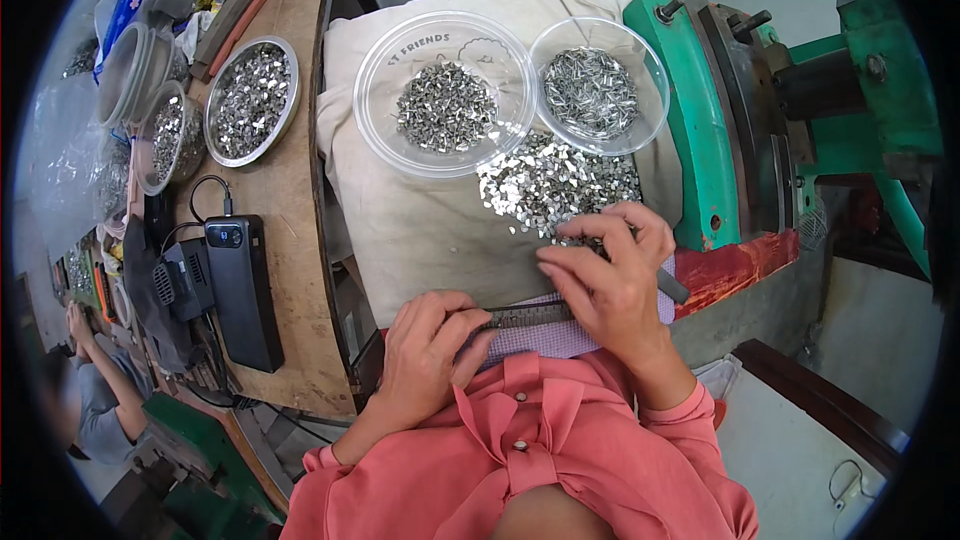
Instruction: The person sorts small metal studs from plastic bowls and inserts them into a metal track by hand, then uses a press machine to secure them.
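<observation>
My left hand [425, 345] is closed around the left end of a narrow dark metal strip [530, 317] with a row of small marks or slots along it. The strip lies across the front of the cloth, close to my body. Over the near edge of a loose pile of small shiny metal pieces [555, 185] is my right hand [615, 275], its fingers curled together. Whatever sits between those fingertips is too small to make out. From beneath that hand sticks out the end of a dark grey bar [672, 286]. A checked purple cloth [540, 340] lies under the strip.
Behind the pile stand two clear plastic tubs, one with short metal bits [445, 110], one with thin pins [590, 95]. A green machine [705, 140] flanks the right. On the wooden table [290, 240] are a filled round tub [252, 100] and a black power bank [243, 290]. Another person [105, 390] works far left.
</observation>
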Motion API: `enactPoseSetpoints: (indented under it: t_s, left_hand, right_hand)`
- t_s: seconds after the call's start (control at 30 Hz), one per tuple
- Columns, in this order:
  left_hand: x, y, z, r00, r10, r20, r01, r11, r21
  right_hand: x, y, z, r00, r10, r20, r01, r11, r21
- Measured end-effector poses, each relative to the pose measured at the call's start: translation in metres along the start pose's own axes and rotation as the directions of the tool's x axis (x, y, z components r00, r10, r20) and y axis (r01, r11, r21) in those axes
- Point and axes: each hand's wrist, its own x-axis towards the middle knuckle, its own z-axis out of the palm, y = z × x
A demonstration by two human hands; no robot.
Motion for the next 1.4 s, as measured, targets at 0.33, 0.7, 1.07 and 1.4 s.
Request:
enactPoseSetpoints:
  t_s: [0.33,0.7,1.07,1.4]
  left_hand:
    - [0.005,0.0,0.006,0.996,0.089,-0.025,-0.088,0.994,0.062]
    - [0.008,0.002,0.001,0.999,-0.027,-0.016,0.026,0.998,-0.06]
    - [0.037,-0.01,-0.003,0.974,-0.047,-0.221,0.101,0.965,0.24]
    - [0.037,-0.014,-0.001,0.964,-0.087,-0.252,0.139,0.97,0.198]
  right_hand:
    - [0.021,0.005,0.006,0.998,-0.041,0.036,0.043,0.998,-0.041]
    - [0.036,0.007,0.02,0.986,-0.132,0.1,0.134,0.991,-0.013]
    - [-0.007,-0.011,-0.012,0.989,-0.113,0.092,0.109,0.993,0.038]
    - [-0.015,-0.004,-0.008,0.996,-0.045,0.083,0.04,0.997,0.062]
